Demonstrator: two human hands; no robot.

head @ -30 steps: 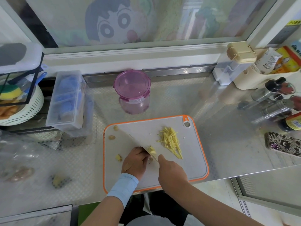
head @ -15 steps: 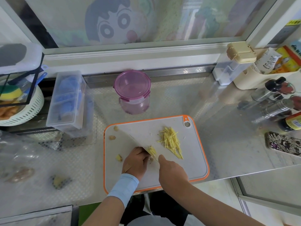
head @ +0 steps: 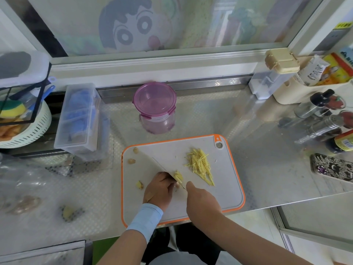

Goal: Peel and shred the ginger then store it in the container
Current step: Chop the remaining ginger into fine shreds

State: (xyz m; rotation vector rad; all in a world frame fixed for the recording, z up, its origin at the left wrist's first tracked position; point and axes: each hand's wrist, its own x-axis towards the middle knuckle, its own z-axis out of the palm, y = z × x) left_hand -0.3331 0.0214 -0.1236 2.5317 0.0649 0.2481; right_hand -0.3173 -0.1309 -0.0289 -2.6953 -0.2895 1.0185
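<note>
the right hand (head: pixel 202 199) is closed round the handle of a thin steel knife (head: pixel 162 165), forefinger stretched toward the blade. just left of it the left hand (head: pixel 159 188), fingers curled, pins a small yellow peeled ginger lump (head: pixel 178 175) against the blade. over the last second neither hand has shifted, and the pile of pale yellow ginger shreds (head: pixel 200 165) beyond the right hand looks no bigger, so the shredding seems only part done. all this lies on a grey orange-rimmed cutting board (head: pixel 219 194). further out a lidded purple plastic container (head: pixel 154 108) waits on the steel bench (head: pixel 267 169), below a cartoon-covered window (head: pixel 133 29).
</note>
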